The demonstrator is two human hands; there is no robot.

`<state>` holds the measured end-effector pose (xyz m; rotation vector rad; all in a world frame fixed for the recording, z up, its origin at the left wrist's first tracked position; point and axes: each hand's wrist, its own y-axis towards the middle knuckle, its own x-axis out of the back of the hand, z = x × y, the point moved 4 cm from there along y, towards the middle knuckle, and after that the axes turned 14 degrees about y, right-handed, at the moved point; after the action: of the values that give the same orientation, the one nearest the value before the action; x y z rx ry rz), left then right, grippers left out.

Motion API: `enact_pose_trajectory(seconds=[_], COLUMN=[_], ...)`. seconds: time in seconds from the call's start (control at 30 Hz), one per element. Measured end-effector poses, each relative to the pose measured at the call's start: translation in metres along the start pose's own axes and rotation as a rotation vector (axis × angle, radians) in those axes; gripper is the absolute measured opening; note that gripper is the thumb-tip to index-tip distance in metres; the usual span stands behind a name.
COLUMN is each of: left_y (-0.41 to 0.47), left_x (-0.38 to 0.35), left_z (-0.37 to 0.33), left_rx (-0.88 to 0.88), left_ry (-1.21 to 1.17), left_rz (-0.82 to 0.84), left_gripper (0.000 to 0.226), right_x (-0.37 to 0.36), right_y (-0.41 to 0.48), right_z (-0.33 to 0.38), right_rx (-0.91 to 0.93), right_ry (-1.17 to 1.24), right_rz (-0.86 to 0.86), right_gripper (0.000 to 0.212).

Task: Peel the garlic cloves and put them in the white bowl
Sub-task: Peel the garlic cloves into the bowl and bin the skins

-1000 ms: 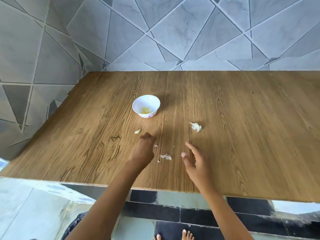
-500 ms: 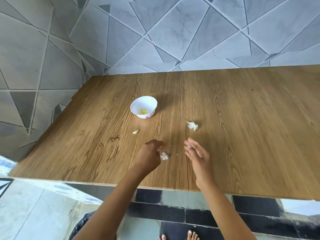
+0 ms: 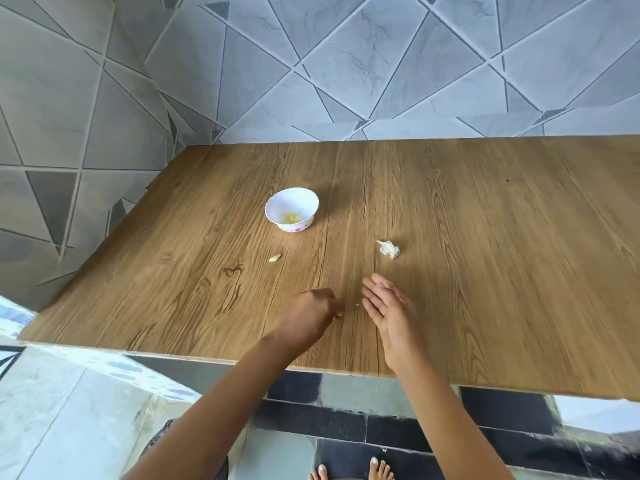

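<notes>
Head view looks down on a wood-grain counter set against a grey tiled wall. The white bowl stands left of the counter's middle, with a few yellowish peeled cloves lying in its bottom.

The left hand rests low on the counter near its front edge, knuckles up and fingers curled under. Whether anything is held inside them cannot be told, since the fingertips are tucked out of sight. The right hand is just beside it at its 3 o'clock, apart from it. Its fingers are straight and together, its palm is turned toward the left hand, and it holds nothing. A tiny white fleck lies on the wood in the gap between the two hands.

One loose clove, pale and small, lies on the counter at about 11 o'clock from the left hand and at about 7 o'clock from the bowl, touching neither. The bowl itself sits near 12 o'clock from the left hand, well apart from it. A clump of garlic in papery white skin lies at 12 o'clock from the right hand, near its fingertips but not touching them, and at about 4 o'clock from the bowl.

Below the counter's front edge, bare toes show on a dark tiled floor.
</notes>
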<state>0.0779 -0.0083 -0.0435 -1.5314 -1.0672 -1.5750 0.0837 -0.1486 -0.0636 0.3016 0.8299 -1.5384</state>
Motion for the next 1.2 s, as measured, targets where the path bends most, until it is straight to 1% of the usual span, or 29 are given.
enact_pose_trajectory(seconds=[0.07, 0.1, 0.17, 0.23, 0.27, 0.33, 0.4, 0.47, 0.57, 0.67, 0.73, 0.77, 0.8, 0.87, 0.93, 1.03, 1.1, 1.2], left_y=[0.008, 0.012, 0.02, 0.026, 0.028, 0.031, 0.031, 0.031, 0.033, 0.033, 0.032, 0.032, 0.031, 0.029, 0.026, 0.016, 0.006, -0.009], left_x=[0.004, 0.008, 0.024, 0.04, 0.046, 0.055, 0.058, 0.059, 0.058, 0.059, 0.058, 0.057, 0.057, 0.059, 0.064, 0.063, 0.055, 0.041], left_z=[0.003, 0.005, 0.012, 0.011, 0.007, -0.011, -0.025, -0.027, -0.024, -0.024, -0.026, -0.026, -0.024, -0.017, -0.005, 0.017, 0.031, 0.037], left_rx=[0.083, 0.141, 0.261, 0.301, 0.278, 0.182, 0.123, 0.123, 0.099, 0.175, 0.181, 0.171, 0.17, 0.199, 0.239, 0.312, 0.362, 0.372], left_ry=[-0.026, -0.092, -0.328, -0.515, -0.542, -0.481, -0.424, -0.367, -0.313, -0.252, -0.207, -0.193, -0.197, -0.279, -0.36, -0.31, -0.226, -0.171], left_rz=[0.011, 0.022, 0.004, -0.014, 0.001, 0.038, 0.048, 0.059, 0.051, 0.003, -0.019, -0.032, -0.048, -0.09, -0.096, -0.025, 0.07, 0.182], left_gripper=[0.016, 0.017, 0.015, 0.016, 0.017, 0.018, 0.021, 0.026, 0.026, 0.025, 0.021, 0.02, 0.02, 0.022, 0.025, 0.022, 0.025, 0.026], right_x=[-0.005, -0.006, -0.011, -0.017, -0.02, -0.028, -0.031, -0.031, -0.034, -0.037, -0.038, -0.039, -0.038, -0.039, -0.04, -0.035, -0.033, -0.031], right_y=[0.001, 0.002, 0.002, 0.0, -0.001, -0.002, 0.0, 0.001, 0.002, 0.003, 0.004, 0.003, 0.004, 0.003, 0.003, 0.005, 0.006, 0.006], right_z=[-0.001, -0.002, -0.004, -0.006, -0.007, -0.01, -0.014, -0.017, -0.016, -0.014, -0.013, -0.012, -0.013, -0.012, -0.01, -0.007, -0.007, -0.01], right_rx=[-0.042, -0.079, -0.177, -0.278, -0.315, -0.359, -0.374, -0.372, -0.368, -0.356, -0.343, -0.338, -0.335, -0.334, -0.337, -0.342, -0.335, -0.336], right_ry=[0.056, 0.115, 0.292, 0.481, 0.549, 0.644, 0.684, 0.658, 0.657, 0.694, 0.717, 0.722, 0.727, 0.754, 0.764, 0.733, 0.679, 0.628], right_rz=[-0.016, -0.031, -0.084, -0.12, -0.127, -0.128, -0.157, -0.196, -0.192, -0.202, -0.189, -0.185, -0.192, -0.191, -0.122, -0.058, -0.047, -0.039], right_gripper=[0.029, 0.029, 0.03, 0.031, 0.032, 0.033, 0.031, 0.029, 0.031, 0.044, 0.054, 0.055, 0.051, 0.036, 0.028, 0.028, 0.024, 0.023])
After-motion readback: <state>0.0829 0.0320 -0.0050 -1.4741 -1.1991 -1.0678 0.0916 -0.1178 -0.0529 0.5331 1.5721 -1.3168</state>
